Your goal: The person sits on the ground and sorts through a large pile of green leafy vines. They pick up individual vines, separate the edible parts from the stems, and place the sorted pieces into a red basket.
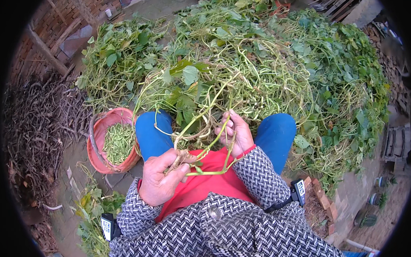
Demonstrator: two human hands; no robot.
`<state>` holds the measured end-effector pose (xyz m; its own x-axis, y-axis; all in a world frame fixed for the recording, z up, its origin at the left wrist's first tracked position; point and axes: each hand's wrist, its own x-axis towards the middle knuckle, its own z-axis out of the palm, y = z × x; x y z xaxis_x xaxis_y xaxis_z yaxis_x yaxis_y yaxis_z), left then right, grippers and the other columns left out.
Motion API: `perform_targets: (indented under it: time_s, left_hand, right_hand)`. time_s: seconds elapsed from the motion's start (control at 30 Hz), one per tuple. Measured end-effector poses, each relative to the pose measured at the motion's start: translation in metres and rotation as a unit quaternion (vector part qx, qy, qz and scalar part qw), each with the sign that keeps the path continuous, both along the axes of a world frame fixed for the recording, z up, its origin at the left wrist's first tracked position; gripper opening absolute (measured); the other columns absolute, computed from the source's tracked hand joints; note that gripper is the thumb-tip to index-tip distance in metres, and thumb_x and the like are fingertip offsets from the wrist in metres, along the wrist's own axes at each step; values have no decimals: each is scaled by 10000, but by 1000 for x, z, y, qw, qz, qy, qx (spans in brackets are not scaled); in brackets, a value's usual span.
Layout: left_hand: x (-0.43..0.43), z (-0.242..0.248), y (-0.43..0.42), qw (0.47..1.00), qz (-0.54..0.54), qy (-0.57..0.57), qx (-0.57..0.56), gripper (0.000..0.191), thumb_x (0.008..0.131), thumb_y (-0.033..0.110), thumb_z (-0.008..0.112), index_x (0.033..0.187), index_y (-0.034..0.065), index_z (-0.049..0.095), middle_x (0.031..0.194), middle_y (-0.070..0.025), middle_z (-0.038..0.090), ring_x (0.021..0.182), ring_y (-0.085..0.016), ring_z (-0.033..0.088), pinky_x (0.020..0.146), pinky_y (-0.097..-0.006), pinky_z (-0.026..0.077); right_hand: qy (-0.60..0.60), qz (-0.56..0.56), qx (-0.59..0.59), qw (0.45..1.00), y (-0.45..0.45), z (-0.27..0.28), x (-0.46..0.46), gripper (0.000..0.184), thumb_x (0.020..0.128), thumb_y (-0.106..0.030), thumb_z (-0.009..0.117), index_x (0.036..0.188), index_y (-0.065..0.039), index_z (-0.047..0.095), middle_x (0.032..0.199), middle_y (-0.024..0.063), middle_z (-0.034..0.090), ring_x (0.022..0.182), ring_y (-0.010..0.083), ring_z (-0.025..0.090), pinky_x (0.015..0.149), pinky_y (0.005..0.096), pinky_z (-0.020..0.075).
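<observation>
My left hand (pixel 161 177) is closed around the base of a bean vine (pixel 205 173), above my lap at the left. To the right of it, my right hand (pixel 236 132) pinches a thin green stem of the same vine between thumb and fingers, palm turned up. Long stems run from my left hand up over the heap of pulled bean plants (pixel 257 69) before my knees. By my left knee stands an orange-red basket (pixel 94 166) with a curved handle, and short green pods (pixel 118 141) lie inside it.
Dry twigs (pixel 35 124) are piled at the far left, near wooden poles and a brick wall (pixel 36 59). Leafy vines (pixel 96 217) lie on the ground at the lower left. Loose bricks (pixel 321 195) and several potted plants (pixel 364 218) stand at the lower right.
</observation>
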<state>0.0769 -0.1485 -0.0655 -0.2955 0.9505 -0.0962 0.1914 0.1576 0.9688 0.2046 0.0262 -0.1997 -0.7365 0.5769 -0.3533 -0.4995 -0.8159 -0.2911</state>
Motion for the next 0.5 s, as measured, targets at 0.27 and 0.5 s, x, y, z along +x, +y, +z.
perform_targets:
  time_s: [0.27,0.5]
  left_hand:
    - [-17,36,-76,981,46,26,185,207,733,129,606,857,-37,593,645,-88,617,482,-125,554,440,-237,463]
    - [-90,20,-220,939,53,-104,324,306,722,103,645,982,-17,539,647,-86,617,474,-103,552,401,-231,464]
  right_hand:
    - [2,18,123,992,-64,89,0,222,921,-268,500,795,-86,518,557,-85,351,440,39,313,487,211,338]
    - [141,185,301,925,-153,146,-51,263,894,-265,561,895,-6,608,648,-8,525,522,66,471,500,206,386]
